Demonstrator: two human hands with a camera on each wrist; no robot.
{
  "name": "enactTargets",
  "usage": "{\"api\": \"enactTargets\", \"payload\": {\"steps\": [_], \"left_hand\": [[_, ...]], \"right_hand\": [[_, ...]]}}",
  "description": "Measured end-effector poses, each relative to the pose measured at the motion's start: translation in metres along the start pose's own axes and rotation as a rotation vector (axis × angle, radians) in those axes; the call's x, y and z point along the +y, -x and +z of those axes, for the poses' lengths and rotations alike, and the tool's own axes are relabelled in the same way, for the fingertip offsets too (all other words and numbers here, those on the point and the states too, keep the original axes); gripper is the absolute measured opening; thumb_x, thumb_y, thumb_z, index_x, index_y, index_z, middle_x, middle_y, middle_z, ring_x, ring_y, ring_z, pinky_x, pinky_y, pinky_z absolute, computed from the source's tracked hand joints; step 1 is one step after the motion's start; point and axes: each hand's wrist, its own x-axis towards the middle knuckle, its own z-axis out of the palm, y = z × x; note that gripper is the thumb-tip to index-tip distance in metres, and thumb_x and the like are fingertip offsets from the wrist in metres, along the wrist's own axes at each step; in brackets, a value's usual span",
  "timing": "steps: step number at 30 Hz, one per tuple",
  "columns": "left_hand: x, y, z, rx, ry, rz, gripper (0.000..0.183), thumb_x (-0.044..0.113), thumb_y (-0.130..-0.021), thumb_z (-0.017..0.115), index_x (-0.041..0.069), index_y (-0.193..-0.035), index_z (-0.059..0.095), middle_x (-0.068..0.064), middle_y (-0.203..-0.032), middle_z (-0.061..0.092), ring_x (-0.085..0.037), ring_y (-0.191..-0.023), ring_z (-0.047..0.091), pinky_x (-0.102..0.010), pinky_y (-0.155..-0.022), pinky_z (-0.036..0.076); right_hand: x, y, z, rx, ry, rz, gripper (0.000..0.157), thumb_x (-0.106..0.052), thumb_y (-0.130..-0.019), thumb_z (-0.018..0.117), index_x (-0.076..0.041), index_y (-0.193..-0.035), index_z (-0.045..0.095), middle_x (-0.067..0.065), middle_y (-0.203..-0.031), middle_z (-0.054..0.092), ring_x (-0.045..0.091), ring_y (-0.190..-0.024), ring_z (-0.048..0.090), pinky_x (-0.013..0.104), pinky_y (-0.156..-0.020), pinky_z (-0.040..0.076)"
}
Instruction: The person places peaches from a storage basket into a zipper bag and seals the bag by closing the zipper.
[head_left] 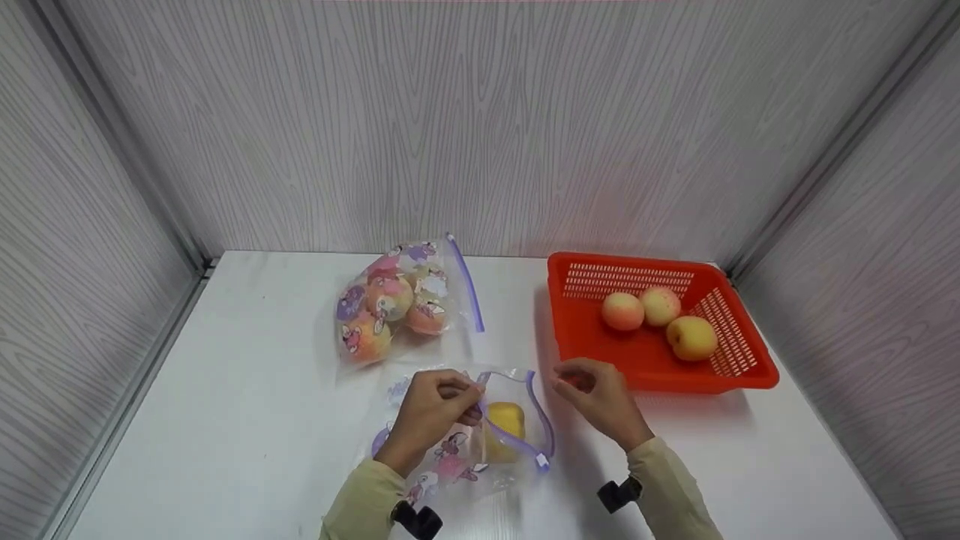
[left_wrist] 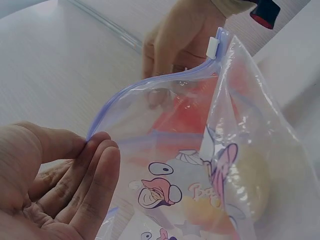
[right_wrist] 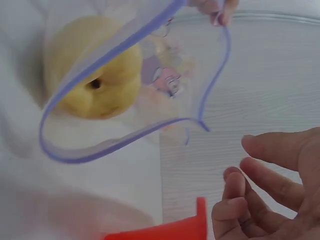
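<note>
My left hand [head_left: 433, 411] pinches the purple zip edge of a clear, cartoon-printed zip bag [head_left: 454, 469] lying at the front middle of the table. The bag's mouth gapes toward the right, with a white slider [left_wrist: 212, 48] at one end of the strip. Inside, a yellow apple [right_wrist: 95, 100] shows through the opening in the right wrist view. My right hand [head_left: 600, 394] hovers between that mouth and the red basket's near left corner. Its fingers bend loosely, thumb apart from them, with nothing held.
A red plastic basket [head_left: 664, 381] on the right holds two peaches [head_left: 623, 311] and another yellow apple [head_left: 691, 338]. Behind my left hand lies a second printed zip bag [head_left: 397, 262] with several peaches inside. Grey wood-grain panels [head_left: 480, 127] wall the table at the back and sides.
</note>
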Motion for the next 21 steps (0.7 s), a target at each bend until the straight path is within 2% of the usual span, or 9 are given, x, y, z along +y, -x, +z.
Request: {"api": "enactTargets", "payload": {"steps": [5, 9, 11, 15, 21], "left_hand": [[-0.006, -0.001, -0.001, 0.016, 0.000, -0.003, 0.024, 0.014, -0.089, 0.067, -0.009, -0.092, 0.065, -0.018, -0.080, 0.069, -0.025, -0.069, 0.068, -0.038, -0.067, 0.059], [-0.009, -0.002, -0.004, 0.026, -0.028, 0.007, 0.025, 0.018, -0.088, 0.068, -0.007, -0.092, 0.066, -0.018, -0.080, 0.069, -0.024, -0.069, 0.068, -0.037, -0.066, 0.059], [-0.008, -0.001, -0.006, 0.030, -0.043, 0.015, 0.025, 0.018, -0.088, 0.068, -0.006, -0.091, 0.066, -0.020, -0.081, 0.068, -0.023, -0.068, 0.068, -0.036, -0.066, 0.059], [-0.002, 0.002, -0.010, 0.042, -0.075, 0.019, 0.025, 0.021, -0.088, 0.068, -0.003, -0.090, 0.066, -0.018, -0.080, 0.068, -0.023, -0.068, 0.067, -0.036, -0.066, 0.059], [0.011, 0.009, -0.022, 0.069, -0.106, 0.071, 0.028, 0.021, -0.087, 0.070, -0.006, -0.091, 0.067, -0.014, -0.077, 0.068, -0.023, -0.066, 0.067, -0.035, -0.064, 0.059]], "right_hand": [[0.021, 0.009, 0.011, -0.217, 0.173, 0.042, 0.015, -0.016, -0.085, 0.071, -0.010, -0.098, 0.073, -0.003, -0.085, 0.068, 0.015, -0.076, 0.059, 0.028, -0.066, 0.053], [0.028, 0.013, 0.016, -0.306, 0.152, 0.095, 0.011, -0.012, -0.086, 0.069, -0.007, -0.094, 0.074, -0.001, -0.078, 0.069, 0.016, -0.069, 0.059, 0.029, -0.062, 0.054], [0.028, 0.013, 0.017, -0.325, 0.133, 0.106, 0.009, -0.011, -0.087, 0.068, -0.007, -0.092, 0.074, -0.001, -0.076, 0.068, 0.017, -0.068, 0.059, 0.029, -0.061, 0.054], [0.024, 0.013, 0.017, -0.336, 0.125, 0.063, 0.009, -0.011, -0.089, 0.065, -0.006, -0.089, 0.072, -0.003, -0.074, 0.066, 0.015, -0.068, 0.060, 0.028, -0.061, 0.054], [0.006, 0.012, 0.012, -0.239, 0.088, -0.003, 0.006, -0.011, -0.089, 0.063, -0.009, -0.087, 0.068, -0.004, -0.074, 0.062, 0.015, -0.069, 0.057, 0.026, -0.062, 0.054]]}}
